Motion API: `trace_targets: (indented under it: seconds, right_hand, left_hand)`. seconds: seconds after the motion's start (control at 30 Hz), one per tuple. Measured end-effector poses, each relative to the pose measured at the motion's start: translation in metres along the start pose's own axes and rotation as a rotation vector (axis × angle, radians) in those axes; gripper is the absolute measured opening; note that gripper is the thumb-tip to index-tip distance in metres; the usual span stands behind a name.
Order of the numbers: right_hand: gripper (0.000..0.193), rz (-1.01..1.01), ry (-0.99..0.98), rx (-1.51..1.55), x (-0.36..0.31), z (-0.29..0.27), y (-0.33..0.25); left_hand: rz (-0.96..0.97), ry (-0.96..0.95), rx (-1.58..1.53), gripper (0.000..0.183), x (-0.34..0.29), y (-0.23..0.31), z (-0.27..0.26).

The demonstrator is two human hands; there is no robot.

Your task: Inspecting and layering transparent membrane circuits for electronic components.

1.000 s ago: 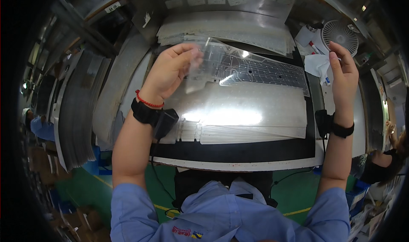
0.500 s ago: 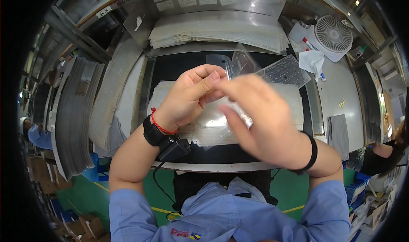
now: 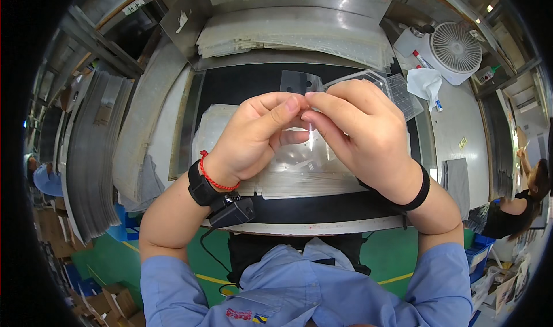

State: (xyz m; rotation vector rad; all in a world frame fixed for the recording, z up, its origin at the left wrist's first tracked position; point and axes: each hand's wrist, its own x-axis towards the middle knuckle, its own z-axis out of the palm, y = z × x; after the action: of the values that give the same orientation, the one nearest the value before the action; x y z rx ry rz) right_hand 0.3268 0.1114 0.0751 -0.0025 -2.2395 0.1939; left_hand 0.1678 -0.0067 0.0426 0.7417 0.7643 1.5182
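Observation:
Both hands meet above the middle of the worktable with their fingertips almost together. My left hand is closed in a pinch on a clear plastic film, whose upper corner with dark round spots shows beyond the fingers. My right hand also pinches at the film's edge, beside the left fingertips. Behind the right hand, a transparent sheet with printed lines partly shows. Under the hands lies a stack of clear plastic sheets on the black table surface. The exact edges of the film are hard to see.
A metal rack at the back holds stacked translucent sheets. At the right stand a white fan, a crumpled white tissue and a grey cloth. Tall sheet stacks line the left. Other people are at both far sides.
My right hand, blurred by motion before, now pinches beside my left fingertips. The transparent sheets behind it have turned and sit lower, more covered by the hand. The view has shifted slightly.

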Motion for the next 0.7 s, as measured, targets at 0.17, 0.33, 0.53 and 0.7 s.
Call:
trace_targets:
  seconds: [0.17,0.33,0.53,0.7]
  right_hand:
    - [0.019,-0.101,0.054,-0.039,-0.002,0.007,0.006]
    - [0.021,-0.134,0.082,0.004,-0.002,0.011,0.009]
    - [0.026,-0.193,0.098,0.002,-0.002,0.011,0.01]
    - [0.03,-0.233,0.109,0.005,-0.004,0.014,0.011]
  left_hand:
    - [0.03,0.058,0.058,0.028,-0.003,-0.001,0.007]
    - [0.096,0.079,0.057,0.027,-0.004,-0.006,0.01]
    - [0.101,0.114,0.04,0.026,-0.007,-0.007,0.013]
    - [0.125,0.131,0.069,0.025,-0.009,-0.01,0.013]
